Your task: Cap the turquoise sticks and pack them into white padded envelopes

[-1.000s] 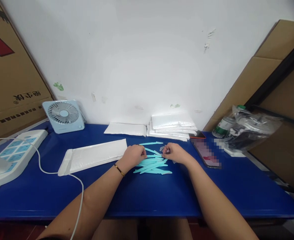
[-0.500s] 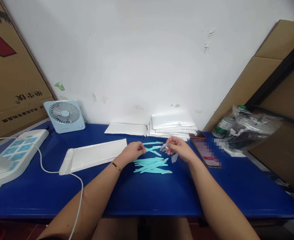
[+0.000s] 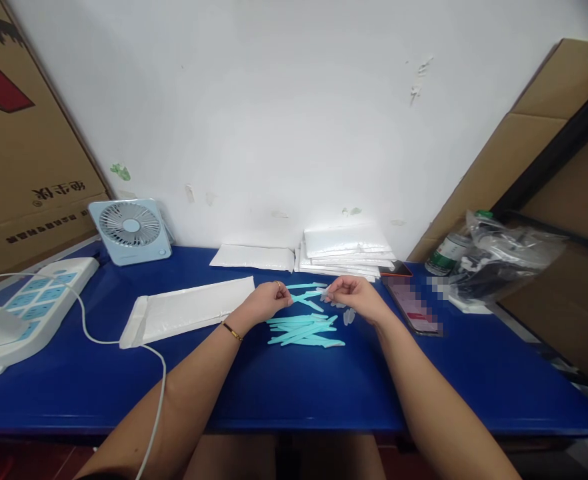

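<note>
My left hand (image 3: 273, 299) pinches the handle end of a turquoise eyebrow razor (image 3: 307, 294), its blade end pointing right. At that end, my right hand (image 3: 350, 292) has thumb and fingers closed on a small clear blade cap (image 3: 325, 291); whether it sits on the blade I cannot tell. Just in front lies a loose pile of turquoise eyebrow razors (image 3: 301, 330), crossing one another. Another razor (image 3: 305, 285) lies behind my fingers. Several clear caps (image 3: 349, 316) rest on the table beneath and beside my right hand.
On the blue table (image 3: 304, 393) lie white padded envelopes (image 3: 189, 310), with a stack of them (image 3: 347, 247) by the wall. A fan (image 3: 131, 230) and power strip (image 3: 39, 307) stand left, with a cable (image 3: 161, 393) over my left forearm. A phone (image 3: 414, 303) and bagged items (image 3: 494, 267) are right.
My right hand has moved slightly left, bringing the clear cap to the razor's blade end. My left hand has stayed almost still with the razor.
</note>
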Demonstrator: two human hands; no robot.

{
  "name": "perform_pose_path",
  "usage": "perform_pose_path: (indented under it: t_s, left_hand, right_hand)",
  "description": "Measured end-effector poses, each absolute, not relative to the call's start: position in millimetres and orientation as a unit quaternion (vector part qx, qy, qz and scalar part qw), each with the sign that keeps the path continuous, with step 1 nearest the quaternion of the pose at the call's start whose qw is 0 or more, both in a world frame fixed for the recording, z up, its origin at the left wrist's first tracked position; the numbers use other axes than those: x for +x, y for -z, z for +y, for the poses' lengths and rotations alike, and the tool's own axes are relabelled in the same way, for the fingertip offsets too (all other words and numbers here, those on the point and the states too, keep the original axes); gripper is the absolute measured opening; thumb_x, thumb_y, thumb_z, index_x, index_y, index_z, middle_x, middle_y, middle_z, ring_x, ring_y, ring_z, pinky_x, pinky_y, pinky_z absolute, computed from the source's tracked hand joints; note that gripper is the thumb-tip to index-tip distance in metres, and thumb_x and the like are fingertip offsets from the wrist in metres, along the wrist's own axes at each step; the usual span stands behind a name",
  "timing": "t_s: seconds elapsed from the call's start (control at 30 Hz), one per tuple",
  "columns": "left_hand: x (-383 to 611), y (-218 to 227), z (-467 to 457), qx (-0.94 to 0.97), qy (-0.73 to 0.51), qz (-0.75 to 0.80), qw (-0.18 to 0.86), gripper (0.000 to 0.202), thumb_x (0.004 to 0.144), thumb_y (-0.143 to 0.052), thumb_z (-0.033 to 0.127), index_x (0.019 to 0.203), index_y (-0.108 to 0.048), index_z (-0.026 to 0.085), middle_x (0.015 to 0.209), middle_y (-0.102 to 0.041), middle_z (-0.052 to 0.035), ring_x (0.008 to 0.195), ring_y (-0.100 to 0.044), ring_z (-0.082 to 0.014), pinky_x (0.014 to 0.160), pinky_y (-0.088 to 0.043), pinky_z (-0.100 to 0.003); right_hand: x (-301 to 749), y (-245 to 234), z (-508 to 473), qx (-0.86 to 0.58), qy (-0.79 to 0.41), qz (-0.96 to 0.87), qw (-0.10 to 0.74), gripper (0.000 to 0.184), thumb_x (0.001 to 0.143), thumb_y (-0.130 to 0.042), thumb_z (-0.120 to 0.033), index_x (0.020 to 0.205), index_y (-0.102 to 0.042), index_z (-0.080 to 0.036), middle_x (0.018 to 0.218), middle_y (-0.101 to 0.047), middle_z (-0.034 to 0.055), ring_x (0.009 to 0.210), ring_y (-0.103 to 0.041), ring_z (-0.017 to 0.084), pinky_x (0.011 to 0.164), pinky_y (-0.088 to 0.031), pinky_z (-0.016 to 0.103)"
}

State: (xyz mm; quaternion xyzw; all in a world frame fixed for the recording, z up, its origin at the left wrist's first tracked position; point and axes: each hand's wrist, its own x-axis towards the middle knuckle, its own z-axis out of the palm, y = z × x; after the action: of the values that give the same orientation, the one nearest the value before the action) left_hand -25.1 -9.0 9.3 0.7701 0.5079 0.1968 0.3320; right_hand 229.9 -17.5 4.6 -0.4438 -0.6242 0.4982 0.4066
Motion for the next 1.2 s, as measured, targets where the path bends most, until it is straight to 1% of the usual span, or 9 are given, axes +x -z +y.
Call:
perform_pose_path:
  t_s: [0.17, 0.27, 0.37, 0.5, 0.6, 0.73, 0.93, 1.07, 1.2]
  left_hand:
    - [-21, -5, -11, 0.785, -0.204, 0.491, 0.319, 0.024, 0.078, -0.053, 0.041, 0.081, -0.061, 0.018, 0.073, -0.063, -0.001, 0.064, -0.056, -0.0144, 0.057, -0.041, -0.024]
    - [-18, -2, -12, 0.807, -0.205, 0.493, 0.251, 0.022, 0.081, -0.051, 0.039, 0.084, -0.062, 0.02, 0.076, -0.064, -0.0013, 0.07, -0.059, -0.0159, 0.063, -0.044, -0.026]
    - [-17, 0, -10, 0.832, -0.208, 0.495, 0.134, 0.026, 0.079, -0.056, 0.037, 0.099, -0.062, 0.021, 0.1, -0.064, -0.0046, 0.097, -0.057, -0.0218, 0.082, -0.044, -0.031]
    - [-18, 4, -5, 0.85, -0.164, 0.495, 0.08, 0.054, 0.077, -0.059, 0.045, 0.127, -0.049, 0.024, 0.133, -0.048, -0.0072, 0.122, -0.042, -0.026, 0.098, -0.036, -0.037]
    - [-18, 5, -2, 0.854, -0.134, 0.497, 0.079, 0.042, 0.082, -0.053, 0.042, 0.122, -0.053, 0.027, 0.127, -0.054, -0.0045, 0.117, -0.047, -0.0239, 0.094, -0.037, -0.037]
    - [-19, 4, 0, 0.843, -0.12, 0.522, 0.045, 0.019, 0.083, -0.052, 0.03, 0.098, -0.064, 0.028, 0.101, -0.065, -0.0016, 0.098, -0.057, -0.0218, 0.086, -0.039, -0.036]
    - [-20, -6, -8, 0.83, -0.149, 0.535, 0.06, 0.03, 0.08, -0.055, 0.036, 0.108, -0.059, 0.026, 0.108, -0.062, -0.0038, 0.103, -0.055, -0.0227, 0.086, -0.039, -0.034]
    - [-18, -15, -20, 0.86, -0.146, 0.463, 0.159, 0.024, 0.079, -0.054, 0.04, 0.092, -0.064, 0.023, 0.091, -0.065, -0.0021, 0.088, -0.059, -0.0189, 0.074, -0.041, -0.027]
    - [-14, -15, -26, 0.87, -0.131, 0.444, 0.173, 0.017, 0.077, -0.056, 0.035, 0.082, -0.067, 0.022, 0.086, -0.066, -0.0022, 0.081, -0.059, -0.0184, 0.069, -0.04, -0.026]
  right_hand:
    - [222, -6, -20, -0.439, -0.488, -0.665, 0.357, 0.016, 0.071, -0.066, -0.026, 0.084, -0.063, -0.017, 0.073, -0.07, 0.0024, 0.073, -0.066, 0.015, 0.069, -0.051, 0.028]
    - [218, -4, -18, -0.457, -0.431, -0.704, 0.331, 0.014, 0.074, -0.062, -0.028, 0.084, -0.063, -0.018, 0.071, -0.068, 0.0015, 0.071, -0.064, 0.016, 0.068, -0.05, 0.029]
    - [217, 0, -14, -0.498, -0.287, -0.757, 0.31, 0.018, 0.074, -0.062, -0.032, 0.088, -0.065, -0.021, 0.085, -0.068, 0.0025, 0.075, -0.061, 0.017, 0.07, -0.048, 0.031]
    - [216, 6, -7, -0.508, -0.163, -0.799, 0.277, 0.042, 0.065, -0.071, -0.042, 0.103, -0.061, -0.024, 0.106, -0.063, 0.0042, 0.086, -0.059, 0.02, 0.078, -0.046, 0.035]
    - [214, 10, -2, -0.507, -0.146, -0.813, 0.247, 0.034, 0.067, -0.07, -0.04, 0.095, -0.063, -0.023, 0.096, -0.065, 0.0028, 0.085, -0.06, 0.02, 0.079, -0.046, 0.036]
    - [213, 10, 2, -0.49, -0.16, -0.821, 0.247, 0.015, 0.074, -0.065, -0.029, 0.087, -0.066, -0.023, 0.091, -0.067, 0.0019, 0.082, -0.061, 0.018, 0.076, -0.047, 0.031]
    - [230, 0, 0, -0.496, -0.116, -0.823, 0.251, 0.014, 0.079, -0.057, -0.026, 0.089, -0.067, -0.025, 0.093, -0.066, 0.0028, 0.092, -0.06, 0.021, 0.078, -0.045, 0.033]
    - [238, -4, -6, -0.504, -0.094, -0.838, 0.188, 0.018, 0.072, -0.064, -0.027, 0.089, -0.067, -0.025, 0.093, -0.063, 0.0032, 0.093, -0.06, 0.023, 0.081, -0.042, 0.034]
    - [237, -7, -12, -0.513, -0.093, -0.836, 0.17, 0.019, 0.074, -0.061, -0.028, 0.092, -0.065, -0.024, 0.095, -0.062, 0.0038, 0.091, -0.061, 0.022, 0.08, -0.04, 0.031]
